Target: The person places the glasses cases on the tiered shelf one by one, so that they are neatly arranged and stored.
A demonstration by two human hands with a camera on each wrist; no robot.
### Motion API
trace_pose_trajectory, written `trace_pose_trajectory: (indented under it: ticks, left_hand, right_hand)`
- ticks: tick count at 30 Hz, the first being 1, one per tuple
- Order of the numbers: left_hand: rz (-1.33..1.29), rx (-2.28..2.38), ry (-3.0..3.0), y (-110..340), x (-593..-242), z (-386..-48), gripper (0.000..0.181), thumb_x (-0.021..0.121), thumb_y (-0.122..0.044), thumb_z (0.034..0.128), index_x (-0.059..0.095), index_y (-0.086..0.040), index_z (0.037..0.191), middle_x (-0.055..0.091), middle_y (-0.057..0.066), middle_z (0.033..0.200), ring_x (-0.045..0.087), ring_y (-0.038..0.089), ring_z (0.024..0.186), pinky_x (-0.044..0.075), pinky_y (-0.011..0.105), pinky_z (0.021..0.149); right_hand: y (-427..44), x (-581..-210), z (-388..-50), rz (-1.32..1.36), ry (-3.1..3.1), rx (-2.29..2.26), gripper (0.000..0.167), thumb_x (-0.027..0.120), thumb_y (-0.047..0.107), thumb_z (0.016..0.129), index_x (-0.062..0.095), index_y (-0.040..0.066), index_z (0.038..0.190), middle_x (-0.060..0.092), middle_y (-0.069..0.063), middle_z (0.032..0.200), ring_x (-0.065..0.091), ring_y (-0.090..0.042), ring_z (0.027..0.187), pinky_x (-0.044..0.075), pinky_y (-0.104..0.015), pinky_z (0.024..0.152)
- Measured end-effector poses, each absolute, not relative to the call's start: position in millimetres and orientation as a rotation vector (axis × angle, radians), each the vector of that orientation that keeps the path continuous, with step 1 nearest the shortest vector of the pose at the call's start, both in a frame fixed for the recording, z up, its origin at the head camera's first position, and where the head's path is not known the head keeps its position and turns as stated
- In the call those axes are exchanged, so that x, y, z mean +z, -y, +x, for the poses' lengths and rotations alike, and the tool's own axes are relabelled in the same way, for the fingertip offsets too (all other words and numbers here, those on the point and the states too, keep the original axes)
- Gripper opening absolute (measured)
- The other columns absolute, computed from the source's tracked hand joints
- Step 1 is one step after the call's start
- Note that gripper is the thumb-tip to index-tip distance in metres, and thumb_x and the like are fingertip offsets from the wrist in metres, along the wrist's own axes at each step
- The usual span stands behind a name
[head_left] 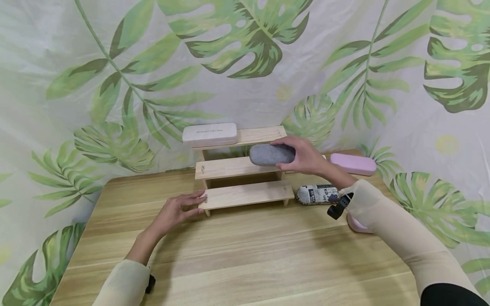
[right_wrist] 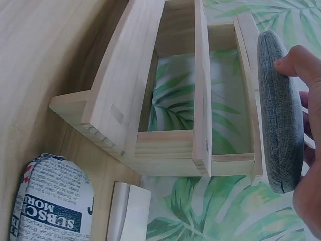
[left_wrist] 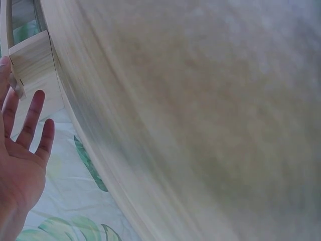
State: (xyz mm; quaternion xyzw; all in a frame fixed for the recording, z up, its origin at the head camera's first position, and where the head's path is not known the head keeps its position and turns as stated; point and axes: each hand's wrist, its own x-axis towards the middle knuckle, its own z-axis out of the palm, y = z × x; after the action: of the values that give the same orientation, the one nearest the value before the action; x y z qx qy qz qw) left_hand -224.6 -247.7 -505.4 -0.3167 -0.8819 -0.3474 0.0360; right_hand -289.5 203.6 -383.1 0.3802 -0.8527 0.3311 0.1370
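A three-step wooden shelf (head_left: 246,194) stands at the back of the table. My right hand (head_left: 306,155) grips a grey fabric glasses case (head_left: 268,154) by its right end, in front of the upper steps. The right wrist view shows that case (right_wrist: 279,110) upright in the picture, fingers and thumb round it. At the left end of the lowest step, my left hand (head_left: 179,211) touches the wood, its fingers mostly straight. Spread fingers of this hand (left_wrist: 22,165) also appear in the left wrist view. A white glasses case (head_left: 210,134) lies on the top step's left part.
Right of the shelf lies a newsprint-patterned case (head_left: 315,195), with a pink case (head_left: 353,164) behind it. Another pink case (head_left: 357,224) is partly hidden under my right forearm. A white case (right_wrist: 128,213) shows beside the shelf. A leaf-patterned cloth (head_left: 245,85) hangs behind the table (head_left: 268,255).
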Motion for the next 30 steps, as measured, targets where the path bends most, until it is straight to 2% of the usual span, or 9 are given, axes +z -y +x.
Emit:
trace_pose_trajectory:
  ticks: [13,20,30]
  left_hand:
    - [-0.954,-1.064,2.712,247.9,-506.0,-226.1,0.042,0.085,-0.016,0.0907,0.076,-0.012,0.132,0.062,0.006,0.15,0.064,0.035,0.132,0.053,0.056,0.106]
    - [-0.954,-1.071,2.709,247.7,-505.1,-225.8,0.042,0.086,-0.015,0.0899,0.076,-0.012,0.131,0.063,0.005,0.149,0.064,0.034,0.131,0.054,0.054,0.105]
    - [-0.964,-1.068,2.707,247.8,-507.4,-226.5,0.043,0.086,-0.012,0.0897,0.076,-0.01,0.131,0.063,0.007,0.149,0.064,0.035,0.131,0.054,0.055,0.104]
  right_hand:
    - [-195.6,-370.8,-310.3,1.037,2.455,0.943,0.06,0.089,0.017,0.076,0.072,0.003,0.132,0.075,-0.017,0.126,0.068,-0.035,0.114,0.055,-0.049,0.093]
    - [-189.6,-368.0,-322.7,1.009,2.478,0.925,0.059,0.087,0.018,0.077,0.072,0.004,0.132,0.076,-0.016,0.124,0.069,-0.033,0.111,0.054,-0.048,0.092]
    - [-184.0,-367.6,-338.5,0.972,2.522,0.938,0.059,0.088,0.017,0.077,0.072,0.004,0.132,0.074,-0.016,0.129,0.068,-0.034,0.114,0.055,-0.048,0.095]
